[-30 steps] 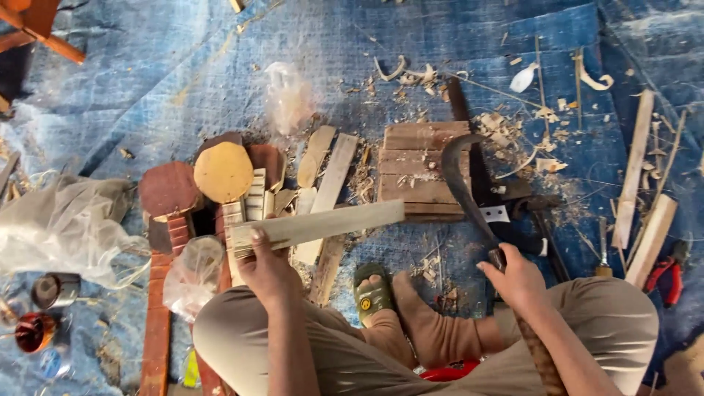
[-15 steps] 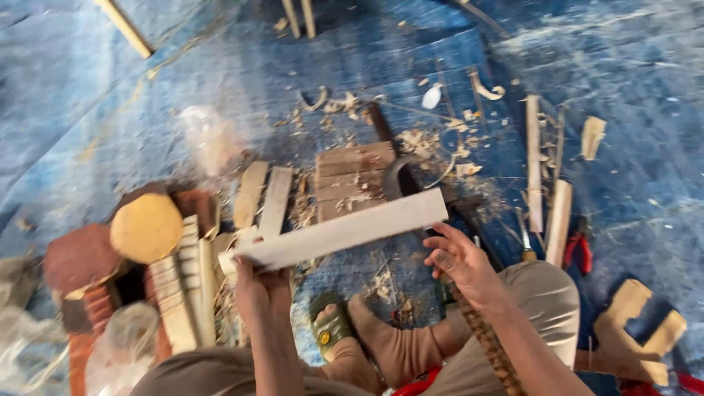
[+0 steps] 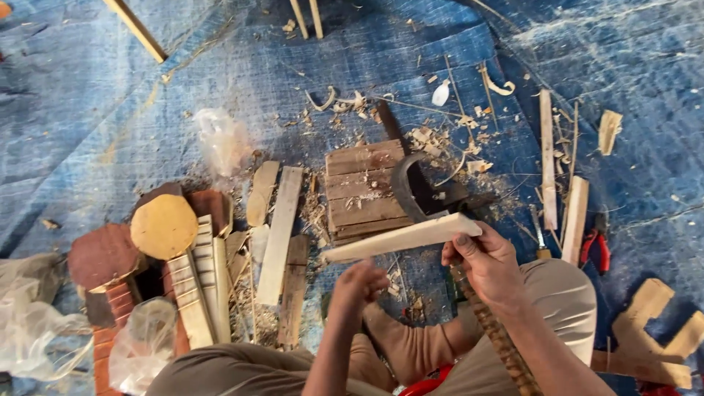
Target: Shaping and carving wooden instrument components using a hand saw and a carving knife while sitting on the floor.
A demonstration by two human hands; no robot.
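Your right hand and left hand grip a pale wooden slat, fingers closed; shavings litter the tarp, carving unfinished.

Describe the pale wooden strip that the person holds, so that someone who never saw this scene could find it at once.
Start at the blue tarpaulin floor, then find the small slatted wooden board near its middle. Just below it, the long pale wooden strip is held between the left hand and the right hand. Unlike the other wood pieces, it is lifted off the floor.
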